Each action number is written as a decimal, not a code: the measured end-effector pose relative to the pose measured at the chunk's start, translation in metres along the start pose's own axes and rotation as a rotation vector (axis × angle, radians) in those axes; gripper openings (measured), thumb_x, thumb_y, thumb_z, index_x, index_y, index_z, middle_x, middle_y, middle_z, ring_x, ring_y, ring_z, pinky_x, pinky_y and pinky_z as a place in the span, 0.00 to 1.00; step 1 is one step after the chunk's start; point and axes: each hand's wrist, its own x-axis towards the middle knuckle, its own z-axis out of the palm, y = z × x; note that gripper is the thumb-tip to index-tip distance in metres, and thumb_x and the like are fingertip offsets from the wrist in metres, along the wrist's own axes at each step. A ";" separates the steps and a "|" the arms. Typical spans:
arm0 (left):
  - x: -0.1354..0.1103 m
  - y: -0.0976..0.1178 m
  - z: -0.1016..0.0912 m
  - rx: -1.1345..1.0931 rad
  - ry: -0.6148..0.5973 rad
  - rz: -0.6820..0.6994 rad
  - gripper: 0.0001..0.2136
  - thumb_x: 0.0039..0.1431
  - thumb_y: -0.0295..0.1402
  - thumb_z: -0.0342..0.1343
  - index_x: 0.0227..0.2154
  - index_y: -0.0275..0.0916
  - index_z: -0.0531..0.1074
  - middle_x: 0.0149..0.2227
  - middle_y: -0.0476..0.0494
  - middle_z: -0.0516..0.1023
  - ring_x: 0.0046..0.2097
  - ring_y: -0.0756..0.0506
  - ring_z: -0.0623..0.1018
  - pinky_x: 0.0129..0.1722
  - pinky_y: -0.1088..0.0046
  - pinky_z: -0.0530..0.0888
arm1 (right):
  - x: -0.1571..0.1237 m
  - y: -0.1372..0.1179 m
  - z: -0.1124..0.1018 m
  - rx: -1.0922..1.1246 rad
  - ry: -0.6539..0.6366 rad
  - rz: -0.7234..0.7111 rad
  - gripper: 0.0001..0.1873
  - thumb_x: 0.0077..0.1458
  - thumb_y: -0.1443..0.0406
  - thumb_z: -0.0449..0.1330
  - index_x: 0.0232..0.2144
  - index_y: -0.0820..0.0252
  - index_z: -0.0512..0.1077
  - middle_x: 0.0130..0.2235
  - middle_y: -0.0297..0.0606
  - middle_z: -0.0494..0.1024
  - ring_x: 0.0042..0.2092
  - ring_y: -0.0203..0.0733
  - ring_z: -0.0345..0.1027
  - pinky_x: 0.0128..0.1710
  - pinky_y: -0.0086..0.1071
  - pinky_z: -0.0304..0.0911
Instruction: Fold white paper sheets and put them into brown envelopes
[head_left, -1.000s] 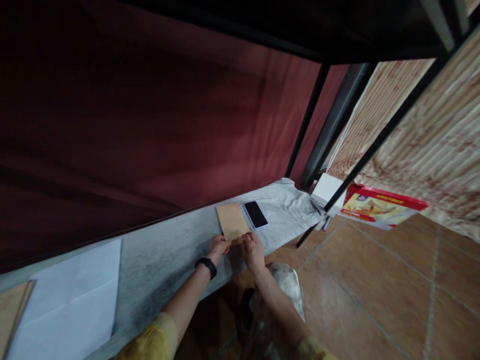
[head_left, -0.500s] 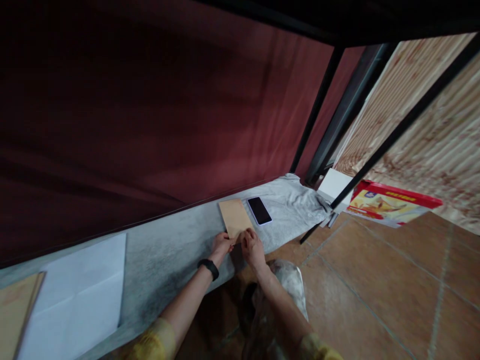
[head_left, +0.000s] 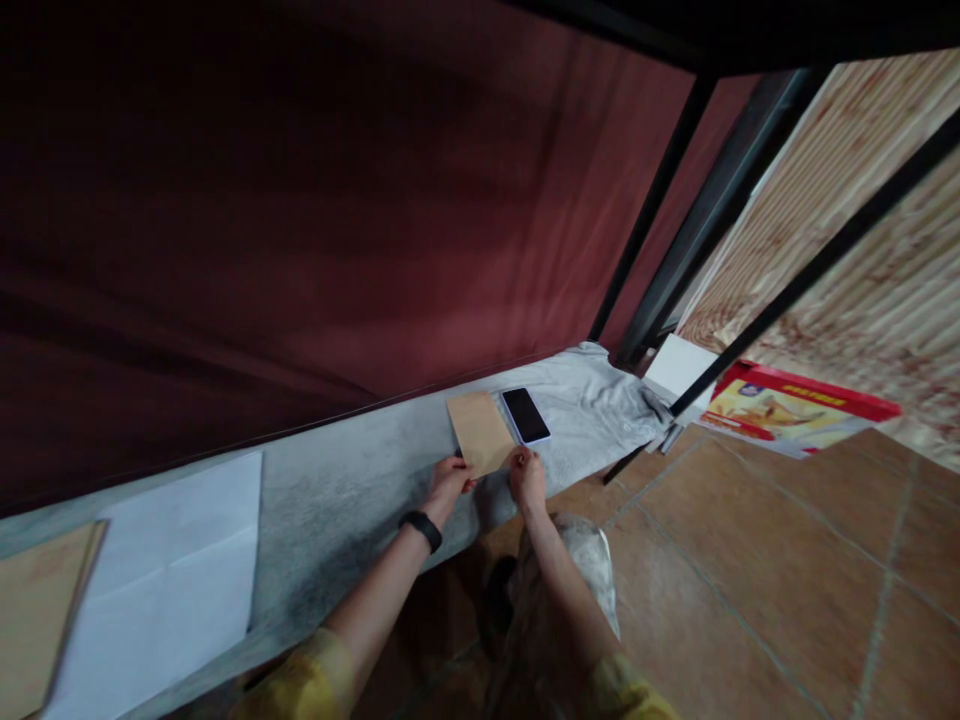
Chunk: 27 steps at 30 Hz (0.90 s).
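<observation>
Brown paper (head_left: 481, 432), a plain rectangle, lies in front of me near the front edge of a narrow bench (head_left: 337, 500) covered in grey cloth. My left hand (head_left: 448, 482) pinches its near left corner, thumb on top. My right hand (head_left: 528, 480) is closed at the near right corner, fingertips drawn together on the edge of the paper. Just beside the paper, to the right, a phone (head_left: 526, 415) lies flat with its dark screen up. I wear a black wristband (head_left: 421, 531) on my left wrist and yellow sleeves (head_left: 304, 682).

Well to the left on the bench is a large white sheet (head_left: 176, 575) with a crease across it, and a tan board (head_left: 45, 620) overlaps its left side. A dark red curtain (head_left: 420, 220) hangs behind the bench. On the right, past a slanting black post (head_left: 810, 265), a white box (head_left: 679, 368) and a red and yellow carton (head_left: 796, 408) sit near the brown tiled floor (head_left: 757, 570).
</observation>
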 end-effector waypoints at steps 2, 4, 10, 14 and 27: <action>0.002 -0.001 0.002 0.048 0.028 0.022 0.07 0.46 0.28 0.67 0.29 0.36 0.74 0.20 0.51 0.75 0.22 0.51 0.73 0.24 0.77 0.67 | 0.001 0.000 0.001 -0.080 0.043 -0.022 0.09 0.56 0.69 0.52 0.32 0.59 0.73 0.35 0.41 0.72 0.37 0.44 0.68 0.40 0.34 0.60; 0.004 -0.003 0.004 0.107 0.055 0.036 0.07 0.47 0.28 0.66 0.29 0.38 0.74 0.19 0.52 0.74 0.21 0.51 0.73 0.24 0.77 0.66 | 0.000 0.000 0.003 -0.156 0.076 -0.048 0.09 0.56 0.70 0.53 0.35 0.60 0.74 0.37 0.43 0.72 0.38 0.44 0.68 0.40 0.35 0.61; 0.013 -0.006 0.006 0.273 0.093 0.060 0.08 0.45 0.26 0.68 0.27 0.39 0.73 0.16 0.54 0.71 0.20 0.50 0.72 0.24 0.76 0.63 | -0.009 -0.001 0.008 -0.280 0.065 -0.166 0.15 0.58 0.71 0.54 0.46 0.61 0.74 0.47 0.47 0.73 0.49 0.48 0.67 0.52 0.40 0.61; 0.017 -0.008 0.008 0.356 0.116 0.092 0.09 0.47 0.26 0.67 0.26 0.40 0.71 0.15 0.55 0.68 0.20 0.49 0.71 0.24 0.76 0.61 | -0.016 -0.003 0.010 -0.447 -0.019 -0.343 0.14 0.61 0.71 0.54 0.46 0.59 0.75 0.50 0.47 0.73 0.51 0.50 0.65 0.54 0.41 0.59; -0.002 -0.003 0.004 0.634 0.127 0.254 0.09 0.59 0.27 0.59 0.43 0.35 0.75 0.34 0.40 0.82 0.40 0.43 0.81 0.38 0.72 0.71 | -0.022 -0.008 0.017 -0.877 -0.063 -0.342 0.14 0.63 0.72 0.54 0.49 0.60 0.75 0.49 0.47 0.77 0.47 0.46 0.71 0.46 0.35 0.61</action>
